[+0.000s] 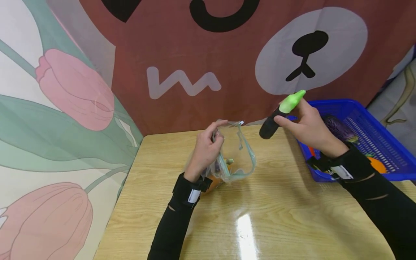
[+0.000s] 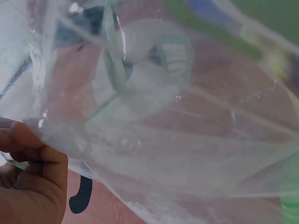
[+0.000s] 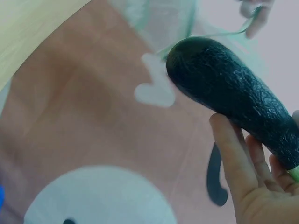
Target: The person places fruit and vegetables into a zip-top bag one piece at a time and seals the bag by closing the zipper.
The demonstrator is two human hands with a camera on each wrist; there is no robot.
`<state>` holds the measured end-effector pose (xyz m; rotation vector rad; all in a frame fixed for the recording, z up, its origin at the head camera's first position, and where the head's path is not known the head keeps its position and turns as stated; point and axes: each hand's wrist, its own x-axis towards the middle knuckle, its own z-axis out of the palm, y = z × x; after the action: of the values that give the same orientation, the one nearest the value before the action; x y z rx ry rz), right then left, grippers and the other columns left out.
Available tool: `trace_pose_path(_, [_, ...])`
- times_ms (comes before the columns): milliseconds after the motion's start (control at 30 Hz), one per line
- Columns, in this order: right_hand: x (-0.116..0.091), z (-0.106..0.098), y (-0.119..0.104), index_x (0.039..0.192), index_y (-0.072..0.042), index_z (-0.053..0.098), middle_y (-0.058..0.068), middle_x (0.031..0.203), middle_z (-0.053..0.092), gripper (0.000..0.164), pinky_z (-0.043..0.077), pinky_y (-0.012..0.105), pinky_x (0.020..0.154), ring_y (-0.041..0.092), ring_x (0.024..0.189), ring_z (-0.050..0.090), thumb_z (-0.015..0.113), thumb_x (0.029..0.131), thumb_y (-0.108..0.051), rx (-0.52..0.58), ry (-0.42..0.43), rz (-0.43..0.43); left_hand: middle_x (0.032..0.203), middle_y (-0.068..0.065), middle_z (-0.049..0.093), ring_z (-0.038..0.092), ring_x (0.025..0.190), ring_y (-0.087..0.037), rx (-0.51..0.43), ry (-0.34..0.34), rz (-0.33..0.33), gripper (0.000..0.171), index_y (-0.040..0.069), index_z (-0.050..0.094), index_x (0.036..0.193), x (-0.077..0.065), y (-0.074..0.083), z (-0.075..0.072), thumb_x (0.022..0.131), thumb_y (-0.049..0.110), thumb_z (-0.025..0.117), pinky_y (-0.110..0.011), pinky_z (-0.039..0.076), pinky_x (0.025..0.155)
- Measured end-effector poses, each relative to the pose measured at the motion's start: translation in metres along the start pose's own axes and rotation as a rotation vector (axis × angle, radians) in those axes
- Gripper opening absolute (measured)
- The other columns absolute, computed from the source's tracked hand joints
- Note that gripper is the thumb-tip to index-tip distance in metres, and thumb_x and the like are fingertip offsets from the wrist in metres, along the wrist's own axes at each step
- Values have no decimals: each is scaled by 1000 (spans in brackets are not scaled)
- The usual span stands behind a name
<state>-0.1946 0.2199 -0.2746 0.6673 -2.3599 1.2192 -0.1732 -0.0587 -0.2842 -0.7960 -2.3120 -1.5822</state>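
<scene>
My left hand (image 1: 208, 146) pinches the rim of a clear zip bag (image 1: 252, 159), whose mouth gapes toward the right. Inside the bag, low down, is something orange with a green tip (image 1: 229, 161), mostly hidden by my wrist and the plastic. In the left wrist view the bag's plastic (image 2: 154, 154) fills most of the picture. An eggplant (image 3: 224, 88), dark and glossy with a bright green stem end, is held between the thumb and fingers of my right hand (image 1: 310, 126). It is in the air, tilted, a little to the right of the bag's mouth.
A blue plastic basket (image 1: 354, 103) stands on the right of the wooden table (image 1: 286, 216). In it lie a dark purple vegetable (image 1: 339, 128) and an orange item (image 1: 377, 165). A brown cloth (image 1: 182, 39) with a bear print hangs behind the table.
</scene>
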Motion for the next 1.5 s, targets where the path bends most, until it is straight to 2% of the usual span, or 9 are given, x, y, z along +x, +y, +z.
trace_pose_path(300, [3,23,-20,119,5,47,7,105,53,34,50,18,69,7,85,61,61,89,-1,209,-65,-24,62,0,37,20,44,-2,11,9,-6,40,-6,55,127,0,2,0,89,-8,41,-24,25,49])
trace_pose_path(467, [5,42,-25,119,5,48,9,106,53,33,52,23,73,10,92,61,61,90,-2,292,-132,-43,63,0,38,21,44,-2,14,17,-19,41,-3,56,127,1,3,0,89,-7,42,-24,25,50])
trace_pose_path(733, [5,70,-26,111,0,55,8,105,58,32,53,30,75,15,93,60,70,83,-1,297,-266,-70,66,-3,40,25,45,-3,24,23,-7,40,-7,56,125,1,2,0,87,-8,43,-22,27,48])
trace_pose_path(900, [7,81,-28,108,-4,60,7,104,59,34,53,30,67,17,86,60,76,78,-2,281,-298,-108,65,-4,41,25,43,-6,31,35,24,40,-4,57,126,6,-22,2,88,-6,44,-24,26,47])
trace_pose_path(1000, [7,89,-28,109,-3,61,8,104,58,34,54,30,68,18,88,59,75,78,-3,296,-308,-81,64,-3,41,25,43,-10,31,38,35,41,1,58,127,8,-35,4,89,-4,44,-25,25,46])
trace_pose_path(1200, [5,104,-29,112,-3,62,9,107,56,29,53,32,76,21,100,58,70,84,-8,338,-321,18,61,-2,37,25,42,-15,10,30,31,42,5,58,128,8,-37,2,89,-1,44,-25,25,45])
trace_pose_path(1500, [3,114,-24,112,-4,60,8,102,60,33,54,33,69,18,86,62,73,81,-4,298,-325,72,63,-2,39,25,42,-12,2,38,33,43,7,57,129,8,-36,1,89,-2,45,-25,25,45])
